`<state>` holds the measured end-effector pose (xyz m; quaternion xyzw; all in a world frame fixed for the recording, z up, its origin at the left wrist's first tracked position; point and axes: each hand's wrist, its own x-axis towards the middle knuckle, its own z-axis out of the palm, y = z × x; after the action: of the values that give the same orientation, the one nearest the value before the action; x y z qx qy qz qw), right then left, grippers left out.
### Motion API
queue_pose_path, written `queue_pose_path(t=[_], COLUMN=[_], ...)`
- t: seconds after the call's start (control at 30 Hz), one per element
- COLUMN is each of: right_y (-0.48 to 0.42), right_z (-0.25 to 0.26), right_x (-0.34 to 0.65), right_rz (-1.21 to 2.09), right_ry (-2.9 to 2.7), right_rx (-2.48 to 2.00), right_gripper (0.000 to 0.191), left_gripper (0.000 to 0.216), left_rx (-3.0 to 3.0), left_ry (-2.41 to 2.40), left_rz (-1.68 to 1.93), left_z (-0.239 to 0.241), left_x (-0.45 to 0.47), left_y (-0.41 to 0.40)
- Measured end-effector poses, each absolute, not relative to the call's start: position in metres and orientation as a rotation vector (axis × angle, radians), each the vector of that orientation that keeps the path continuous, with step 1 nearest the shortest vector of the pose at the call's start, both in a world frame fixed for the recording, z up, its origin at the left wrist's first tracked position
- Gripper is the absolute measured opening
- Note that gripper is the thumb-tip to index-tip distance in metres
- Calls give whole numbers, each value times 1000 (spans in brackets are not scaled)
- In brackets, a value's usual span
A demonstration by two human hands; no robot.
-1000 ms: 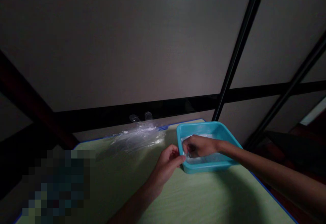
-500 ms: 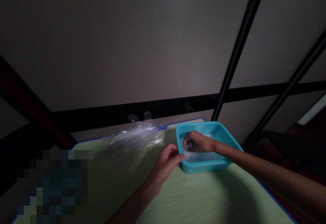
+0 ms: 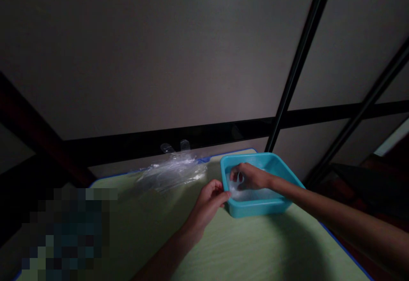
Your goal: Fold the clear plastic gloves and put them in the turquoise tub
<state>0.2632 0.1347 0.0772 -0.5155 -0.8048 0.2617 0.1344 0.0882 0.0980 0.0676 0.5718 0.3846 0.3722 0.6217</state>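
A turquoise plastic basin (image 3: 260,208) stands at the right side of the table. My left hand (image 3: 207,204) holds its near left corner, the thumb at the rim and the fingers bent against the outer wall. Inside the basin is my right hand (image 3: 251,176), its fingers curled downward over a whitish, thin-looking material (image 3: 244,195) on the bottom. What those fingertips hold, if anything, is too dim and small to make out. Left of the basin lies a loose pile of clear disposable plastic gloves (image 3: 174,171), with glove fingers sticking up at the back.
The table (image 3: 220,251) has a pale green cover with blue edging. Right behind it rises a greyish panelled wardrobe (image 3: 179,59) with black strips. A pixelated patch hides the table's left front. Dark items (image 3: 367,187) sit low at the far right.
My right hand has shifted very slightly inside the basin, its fingers lifting and loosening a little. The left hand stays at the corner, and the basin and gloves have not moved.
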Motion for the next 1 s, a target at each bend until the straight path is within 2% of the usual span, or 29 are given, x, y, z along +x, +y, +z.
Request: queue_pose_path(t=[0.07, 0.3, 0.4, 0.6, 0.77, 0.83, 1.0], right_y=[138, 144, 146, 125, 101, 107, 145], right_z=[80, 102, 109, 126, 134, 123, 69], right_x=[265, 283, 289, 272, 205, 173, 116], right_rz=[828, 971, 937, 646, 330, 212, 124], right_ry=[-2312, -2175, -2123, -2027, -2217, -2409, -2382], right_rx=[-1466, -1441, -1443, -1412, -1278, -1381, -1569], right_gripper=[24, 45, 42, 20, 19, 17, 20], left_gripper=[12, 12, 14, 16, 12, 11, 11], left_rx=[1307, 1299, 1288, 1247, 1261, 1252, 1212], left_ry=[884, 879, 885, 985, 1033, 1072, 1185], left_rz=[852, 861, 856, 896, 935, 955, 1019], left_z=[67, 65, 64, 65, 63, 60, 46], left_x=[88, 87, 88, 81, 53, 36, -16], left_y=[99, 98, 98, 92, 90, 90, 84])
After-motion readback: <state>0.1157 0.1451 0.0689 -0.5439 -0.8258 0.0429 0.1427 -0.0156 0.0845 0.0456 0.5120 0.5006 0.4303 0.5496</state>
